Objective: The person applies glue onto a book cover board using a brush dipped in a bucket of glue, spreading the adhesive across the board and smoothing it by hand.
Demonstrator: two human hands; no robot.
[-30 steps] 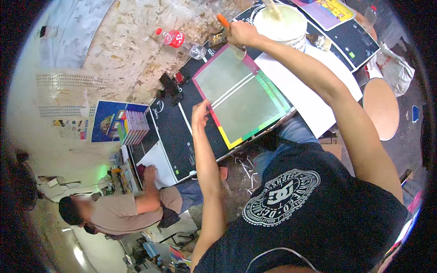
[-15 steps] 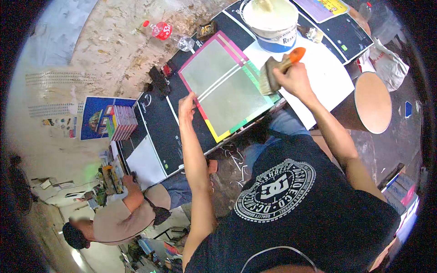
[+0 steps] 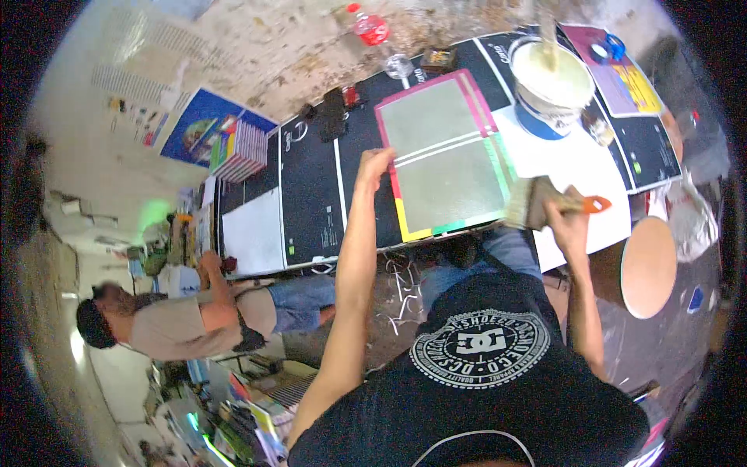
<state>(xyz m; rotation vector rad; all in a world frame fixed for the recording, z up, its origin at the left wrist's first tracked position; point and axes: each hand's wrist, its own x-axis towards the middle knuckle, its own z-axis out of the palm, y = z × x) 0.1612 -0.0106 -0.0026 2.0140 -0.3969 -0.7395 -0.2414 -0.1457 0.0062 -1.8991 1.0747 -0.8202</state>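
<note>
My right hand (image 3: 569, 224) is closed round the handle of a wide paintbrush (image 3: 531, 204) with an orange handle end. The pale bristles point left and overlap the green-taped right edge of a flat grey panel (image 3: 443, 118). Pink, red, yellow and green tape borders this panel, and two white lines cross its middle. At the panel's left edge, my left hand (image 3: 377, 168) grips the border with its fingers closed. Up and to the right of the panel stands a bucket (image 3: 551, 97) of creamy white paste or glue, with a stick-like handle rising out of it.
Black boards (image 3: 315, 194) cover the table. White paper (image 3: 603, 167) lies under the bucket. Behind are a red-labelled bottle (image 3: 372, 31) and a dark block (image 3: 333, 115). Stacked books (image 3: 240, 152) stand left, near another person (image 3: 183, 323). A round-topped drum (image 3: 650, 267) stands at right.
My right hand has moved the brush down, its handle now tilted toward the right. The view has turned and shifted; my left hand stays at the panel's edge. The other person's arm has moved.
</note>
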